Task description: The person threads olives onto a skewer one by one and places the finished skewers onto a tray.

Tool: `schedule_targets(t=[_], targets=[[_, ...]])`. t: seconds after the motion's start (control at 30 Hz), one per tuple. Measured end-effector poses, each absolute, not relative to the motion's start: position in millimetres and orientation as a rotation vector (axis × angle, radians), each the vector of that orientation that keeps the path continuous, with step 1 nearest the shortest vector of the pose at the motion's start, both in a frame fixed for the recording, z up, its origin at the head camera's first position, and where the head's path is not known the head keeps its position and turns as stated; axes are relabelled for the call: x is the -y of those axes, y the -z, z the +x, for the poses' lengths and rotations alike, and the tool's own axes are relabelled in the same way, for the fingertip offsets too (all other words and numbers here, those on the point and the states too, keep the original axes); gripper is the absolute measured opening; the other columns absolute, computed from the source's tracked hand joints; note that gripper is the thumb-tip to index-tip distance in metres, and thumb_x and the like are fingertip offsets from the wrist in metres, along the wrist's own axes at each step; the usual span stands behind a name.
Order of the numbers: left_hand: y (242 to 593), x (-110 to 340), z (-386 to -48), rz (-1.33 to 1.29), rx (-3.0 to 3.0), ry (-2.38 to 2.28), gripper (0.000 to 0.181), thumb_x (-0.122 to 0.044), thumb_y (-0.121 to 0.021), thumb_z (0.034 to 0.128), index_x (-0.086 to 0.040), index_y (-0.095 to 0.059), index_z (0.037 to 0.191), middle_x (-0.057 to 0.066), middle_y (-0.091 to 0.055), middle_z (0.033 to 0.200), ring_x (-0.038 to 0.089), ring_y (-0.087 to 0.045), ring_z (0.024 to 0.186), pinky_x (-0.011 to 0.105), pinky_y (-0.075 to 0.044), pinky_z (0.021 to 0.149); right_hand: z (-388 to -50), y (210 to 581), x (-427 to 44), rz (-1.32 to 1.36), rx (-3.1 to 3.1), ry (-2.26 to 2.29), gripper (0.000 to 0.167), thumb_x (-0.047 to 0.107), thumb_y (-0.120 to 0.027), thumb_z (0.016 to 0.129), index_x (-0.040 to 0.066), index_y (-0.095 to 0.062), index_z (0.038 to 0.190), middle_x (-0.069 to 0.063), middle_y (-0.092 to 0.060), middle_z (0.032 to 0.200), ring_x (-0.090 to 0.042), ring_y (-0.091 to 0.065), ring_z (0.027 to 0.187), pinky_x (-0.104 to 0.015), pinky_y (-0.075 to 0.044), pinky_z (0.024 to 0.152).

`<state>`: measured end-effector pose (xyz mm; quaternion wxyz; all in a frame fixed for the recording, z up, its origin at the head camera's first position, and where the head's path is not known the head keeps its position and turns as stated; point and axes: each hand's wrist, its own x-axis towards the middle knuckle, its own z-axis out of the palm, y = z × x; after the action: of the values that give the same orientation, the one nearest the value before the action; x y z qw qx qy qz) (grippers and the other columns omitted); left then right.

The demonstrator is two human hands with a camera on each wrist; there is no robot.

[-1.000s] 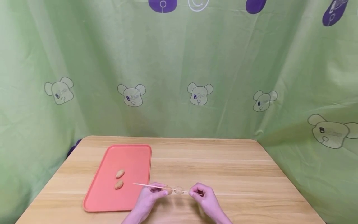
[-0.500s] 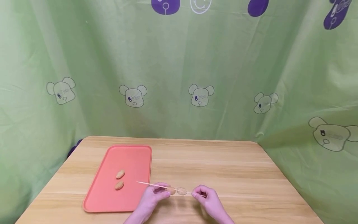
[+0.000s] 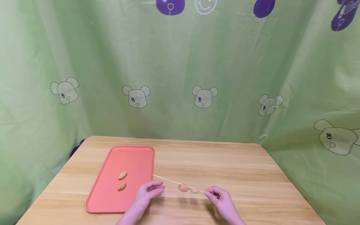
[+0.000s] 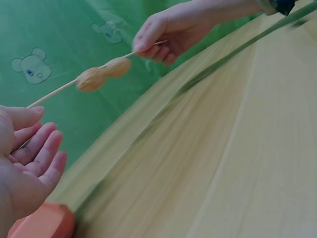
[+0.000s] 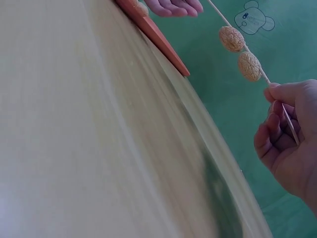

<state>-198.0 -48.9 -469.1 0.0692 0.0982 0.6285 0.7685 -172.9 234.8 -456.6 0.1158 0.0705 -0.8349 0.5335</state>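
Two light-brown oval pieces with a wrinkled surface, one (image 3: 183, 187) left of the other (image 3: 194, 190), sit threaded on a thin wooden skewer (image 3: 168, 179). My right hand (image 3: 223, 201) pinches the skewer's right end between thumb and fingers, holding it above the table. In the head view my left hand (image 3: 144, 197) is apart from the skewer, below its free left end, fingers loosely bent and holding nothing. From the right wrist view, both pieces (image 5: 232, 38) (image 5: 249, 66) hang close together above my right hand (image 5: 292, 134).
A pink tray (image 3: 97, 187) lies on the left of the wooden table (image 3: 225, 162). On it rest two more brown pieces, one (image 3: 122, 174) behind the other (image 3: 121, 186). A green curtain (image 3: 168, 122) with bear-head drawings surrounds the table's back and sides.
My left hand has let go of the near piece and skewer and moved left. My right hand has shifted right with the skewer, whose left end has risen.
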Motion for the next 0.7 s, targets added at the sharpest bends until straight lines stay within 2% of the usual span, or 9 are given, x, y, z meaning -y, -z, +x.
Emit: schedule_targets(t=[0.1, 0.3, 0.37, 0.47, 0.7], targets=[[468.6, 59.4, -200.4, 0.267, -1.984, -2.312, 0.039, 0.0, -0.064, 0.0807, 0.02, -0.051, 0.112, 0.026, -0.063, 0.101, 0.02, -0.064, 0.089, 0.027, -0.052, 0.08, -173.3, 459.4, -238.4, 0.191, 2.477, -1.564, 0.007, 0.005, -0.066, 0.084, 0.0, -0.064, 0.08, -0.001, -0.055, 0.067, -0.004, -0.044, 0.058, -0.02, -0.042, 0.053], [469.9, 81.2, -201.4, 0.188, -2.228, -2.266, 0.028, 0.003, -0.064, 0.0817, 0.018, -0.057, 0.105, 0.023, -0.065, 0.095, 0.009, -0.061, 0.08, 0.02, -0.051, 0.075, -171.6, 466.4, -244.6, 0.15, 2.504, -1.56, 0.004, 0.003, -0.064, 0.084, 0.002, -0.063, 0.081, -0.002, -0.053, 0.066, -0.004, -0.042, 0.057, -0.02, -0.04, 0.051], [470.2, 88.9, -202.1, 0.145, -2.282, -2.266, 0.025, 0.005, -0.063, 0.0812, 0.017, -0.059, 0.104, 0.023, -0.065, 0.095, 0.009, -0.061, 0.079, 0.02, -0.051, 0.075, -171.5, 468.3, -246.4, 0.145, 2.498, -1.55, 0.005, 0.002, -0.063, 0.085, 0.003, -0.063, 0.08, -0.001, -0.052, 0.065, -0.004, -0.042, 0.057, -0.021, -0.039, 0.051], [469.8, 101.2, -203.1, 0.076, -2.355, -2.258, 0.024, 0.006, -0.064, 0.0808, 0.015, -0.061, 0.102, 0.021, -0.066, 0.093, 0.01, -0.062, 0.078, 0.02, -0.052, 0.074, -172.1, 470.4, -249.0, 0.153, 2.49, -1.535, 0.005, 0.002, -0.062, 0.085, 0.003, -0.063, 0.081, -0.002, -0.049, 0.061, -0.004, -0.041, 0.054, -0.021, -0.039, 0.049], [464.8, 131.3, -203.7, -0.006, -2.627, -2.151, 0.023, 0.001, -0.066, 0.082, 0.013, -0.062, 0.102, 0.02, -0.067, 0.093, 0.001, -0.059, 0.077, 0.016, -0.049, 0.072, -173.8, 474.5, -253.6, 0.152, 2.475, -1.519, 0.005, -0.001, -0.062, 0.084, 0.003, -0.062, 0.081, -0.004, -0.045, 0.058, -0.007, -0.04, 0.049, -0.022, -0.037, 0.043]])
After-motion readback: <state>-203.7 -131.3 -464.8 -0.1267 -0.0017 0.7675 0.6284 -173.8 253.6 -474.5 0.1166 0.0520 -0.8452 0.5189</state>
